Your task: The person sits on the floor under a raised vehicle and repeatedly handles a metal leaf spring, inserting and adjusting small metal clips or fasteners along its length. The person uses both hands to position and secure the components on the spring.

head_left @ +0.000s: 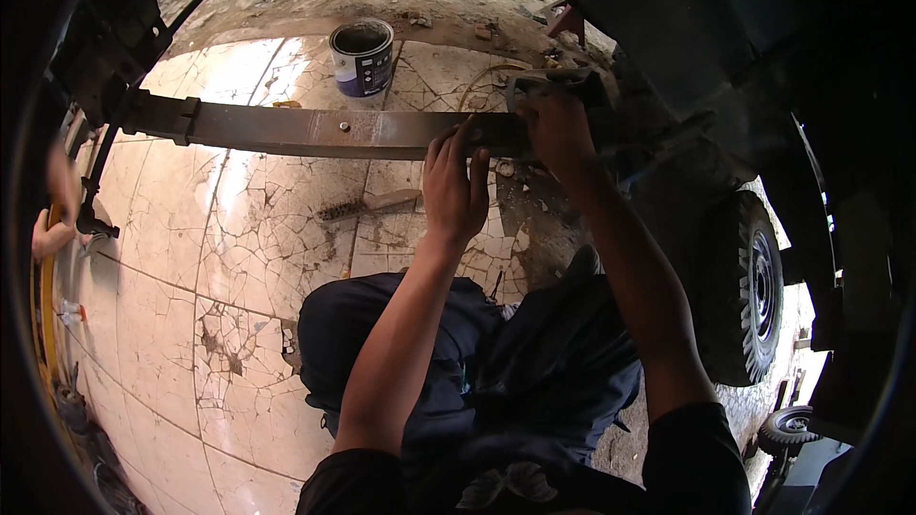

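Observation:
A long rusty leaf spring [286,128] runs crosswise in front of me, with a clip around its left part. My left hand [456,186] lies against its near side, fingers stretched out and slightly apart over the steel. Farther right, my right hand [558,128] is closed beside a dark metal piece [572,85] at the spring's right part. Shadow and the hand itself hide what its fingers hold. A wire brush [343,210] lies on the cracked tile floor, just on my side of the spring.
Beyond the spring stands an open paint can [363,85]. At right are a tyre [749,291] and a smaller wheel [788,427] under dark vehicle parts. Another person's hand [50,233] shows at the far left, beside a yellow bar [46,305].

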A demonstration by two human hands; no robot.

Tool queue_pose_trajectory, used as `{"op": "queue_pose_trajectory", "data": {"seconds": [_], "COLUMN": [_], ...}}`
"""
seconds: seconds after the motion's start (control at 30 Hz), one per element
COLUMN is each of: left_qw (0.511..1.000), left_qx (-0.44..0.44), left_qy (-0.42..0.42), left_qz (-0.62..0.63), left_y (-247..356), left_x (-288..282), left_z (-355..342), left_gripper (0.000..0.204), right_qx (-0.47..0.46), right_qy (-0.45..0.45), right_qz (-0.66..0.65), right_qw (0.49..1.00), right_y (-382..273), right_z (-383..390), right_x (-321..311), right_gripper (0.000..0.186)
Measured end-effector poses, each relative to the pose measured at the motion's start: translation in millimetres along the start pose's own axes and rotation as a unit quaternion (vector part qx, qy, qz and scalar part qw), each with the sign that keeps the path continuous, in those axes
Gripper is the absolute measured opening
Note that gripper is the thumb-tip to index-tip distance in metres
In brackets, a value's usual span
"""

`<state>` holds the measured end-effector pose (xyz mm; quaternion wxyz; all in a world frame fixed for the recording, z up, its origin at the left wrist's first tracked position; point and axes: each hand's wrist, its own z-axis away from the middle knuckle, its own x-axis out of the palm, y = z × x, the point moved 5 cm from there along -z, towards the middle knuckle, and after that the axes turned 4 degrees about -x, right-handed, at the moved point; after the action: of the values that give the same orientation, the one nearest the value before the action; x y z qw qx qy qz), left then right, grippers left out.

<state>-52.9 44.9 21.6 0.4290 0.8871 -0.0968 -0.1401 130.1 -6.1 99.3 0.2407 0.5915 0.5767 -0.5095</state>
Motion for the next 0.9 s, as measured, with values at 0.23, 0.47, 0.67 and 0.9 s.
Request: {"op": "queue_pose_trajectory", "data": {"seconds": [0.23, 0.47, 0.67, 0.9], "left_qw": [0.998, 0.996, 0.994, 0.989], "left_qx": [0.023, -0.002, -0.012, 0.008], "left_qy": [0.009, -0.025, -0.051, -0.043], "left_qz": [-0.064, -0.080, -0.101, -0.139], "left_y": [1, -3, 2, -4], "left_x": [-4, -10, 1, -11], "left_z": [-9, -7, -6, -7], "left_gripper": [0.039, 0.045, 0.045, 0.061], "right_qx": [-0.057, -0.054, -0.057, -0.043], "right_qy": [0.045, 0.027, 0.009, 0.047], "right_qz": [0.034, 0.073, 0.078, 0.038], "right_qw": [0.997, 0.995, 0.995, 0.997], "right_y": [-8, -3, 13, -12], "right_z": [12, 15, -10, 22], "right_x": [-6, 1, -1, -1], "right_gripper": [0.012, 0.014, 0.013, 0.011]}}
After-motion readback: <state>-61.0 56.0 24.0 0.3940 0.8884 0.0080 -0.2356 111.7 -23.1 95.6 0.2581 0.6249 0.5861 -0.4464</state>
